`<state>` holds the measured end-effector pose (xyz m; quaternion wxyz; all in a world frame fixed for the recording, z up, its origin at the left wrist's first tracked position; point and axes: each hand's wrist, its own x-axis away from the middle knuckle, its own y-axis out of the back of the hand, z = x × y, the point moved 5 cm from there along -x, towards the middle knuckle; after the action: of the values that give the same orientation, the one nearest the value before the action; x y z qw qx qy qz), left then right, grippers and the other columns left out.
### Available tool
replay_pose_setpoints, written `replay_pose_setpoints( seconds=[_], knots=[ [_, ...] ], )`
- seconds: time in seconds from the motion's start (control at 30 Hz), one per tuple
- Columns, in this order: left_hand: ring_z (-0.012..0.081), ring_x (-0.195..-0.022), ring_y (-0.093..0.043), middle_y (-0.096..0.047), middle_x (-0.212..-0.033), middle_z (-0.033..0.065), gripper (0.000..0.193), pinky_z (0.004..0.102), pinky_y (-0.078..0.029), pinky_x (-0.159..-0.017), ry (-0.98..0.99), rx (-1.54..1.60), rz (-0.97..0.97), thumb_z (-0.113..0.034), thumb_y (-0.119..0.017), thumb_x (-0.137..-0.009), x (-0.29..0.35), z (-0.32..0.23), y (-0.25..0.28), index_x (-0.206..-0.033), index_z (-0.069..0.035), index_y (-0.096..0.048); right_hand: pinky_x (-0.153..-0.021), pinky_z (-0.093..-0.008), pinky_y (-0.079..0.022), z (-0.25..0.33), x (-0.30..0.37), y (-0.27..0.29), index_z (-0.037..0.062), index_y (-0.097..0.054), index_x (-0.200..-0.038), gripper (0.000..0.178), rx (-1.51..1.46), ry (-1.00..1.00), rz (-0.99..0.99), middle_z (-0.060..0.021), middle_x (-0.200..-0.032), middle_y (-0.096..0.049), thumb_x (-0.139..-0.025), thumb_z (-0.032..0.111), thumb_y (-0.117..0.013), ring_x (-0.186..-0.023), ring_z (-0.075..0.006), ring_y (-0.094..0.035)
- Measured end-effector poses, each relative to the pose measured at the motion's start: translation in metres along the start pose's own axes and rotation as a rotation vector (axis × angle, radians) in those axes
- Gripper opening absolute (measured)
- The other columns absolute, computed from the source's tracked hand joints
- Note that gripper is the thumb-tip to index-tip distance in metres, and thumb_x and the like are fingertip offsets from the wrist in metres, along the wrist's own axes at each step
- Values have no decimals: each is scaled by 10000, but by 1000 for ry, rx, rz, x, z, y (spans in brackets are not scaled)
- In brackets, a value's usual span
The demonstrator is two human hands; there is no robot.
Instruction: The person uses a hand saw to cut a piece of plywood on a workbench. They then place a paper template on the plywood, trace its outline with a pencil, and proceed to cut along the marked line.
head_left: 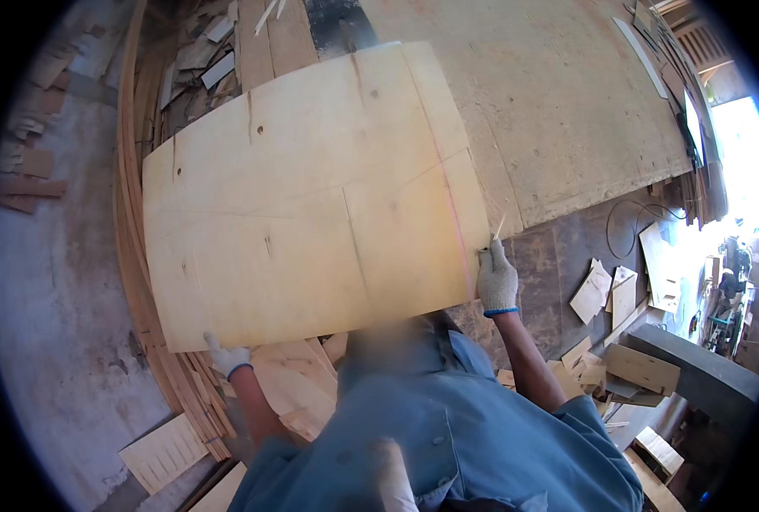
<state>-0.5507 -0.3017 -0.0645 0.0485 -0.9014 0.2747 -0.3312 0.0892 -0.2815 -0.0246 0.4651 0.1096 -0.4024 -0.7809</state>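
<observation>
A large pale plywood sheet (302, 196) lies in front of me, with dark knots, thin drawn lines and a pinkish line near its right side. My left hand (227, 355), in a light knit glove, grips the sheet's near edge toward the left corner. Its thumb rests on top and the other fingers are hidden underneath. At the right edge, close to the near corner, my gloved right hand (498, 282) is closed on the sheet. A thin pale sliver (500, 225) shows just beyond its fingertips; whether the hand holds it I cannot tell.
Under and beyond the sheet is a broad worn board surface (558, 102). Long wooden strips (132, 213) run along the left. Wood offcuts (593, 290) lie scattered at the right, near a grey beam (695, 367). More scraps (294, 375) lie by my body.
</observation>
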Motion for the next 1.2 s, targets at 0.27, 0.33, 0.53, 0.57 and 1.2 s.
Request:
replay_pose_setpoints(
  seconds=[0.27, 0.33, 0.53, 0.57, 1.2],
  knots=[
    [273, -1245, -504, -467, -1443, 144, 585, 469, -493, -987, -193, -283, 27, -427, -433, -1030, -13, 1, 29, -1447, -17, -402, -695, -512, -489, -1, 0, 1, 218, -461, -1455, 493, 18, -21, 22, -257, -870, -655, -970, 273, -534, -818, -445, -647],
    [267, -1243, -515, -494, -1421, 145, 578, 468, -495, -987, -203, -328, 27, -419, -426, -1032, -10, 0, 29, -1437, -6, -416, -683, -513, -488, -1, 0, 0, 225, -464, -1449, 490, 23, -11, 26, -254, -859, -653, -966, 259, -541, -801, -443, -647],
    [297, -1252, -523, -521, -1411, 132, 605, 493, -489, -995, -121, -81, -57, -454, -536, -990, -8, 3, 25, -1421, -38, -452, -689, -507, -497, 2, -3, -3, 190, -514, -1399, 433, 19, -12, 16, -254, -889, -657, -971, 250, -539, -808, -445, -650],
    [308, -1257, -517, -508, -1427, 130, 619, 501, -484, -999, -103, -71, -46, -462, -557, -979, -6, 1, 20, -1428, -51, -446, -693, -504, -499, 1, -5, -5, 178, -520, -1393, 428, 21, 0, 10, -254, -891, -657, -973, 252, -538, -814, -445, -650],
    [326, -1299, -465, -471, -1475, 102, 651, 538, -408, -1056, -77, -81, -35, -480, -602, -951, -42, -6, 1, -1460, -112, -430, -757, -493, -509, 34, -46, -4, 159, -539, -1382, 448, 36, -14, -19, -263, -948, -664, -950, 274, -572, -881, -455, -647]
  ],
)
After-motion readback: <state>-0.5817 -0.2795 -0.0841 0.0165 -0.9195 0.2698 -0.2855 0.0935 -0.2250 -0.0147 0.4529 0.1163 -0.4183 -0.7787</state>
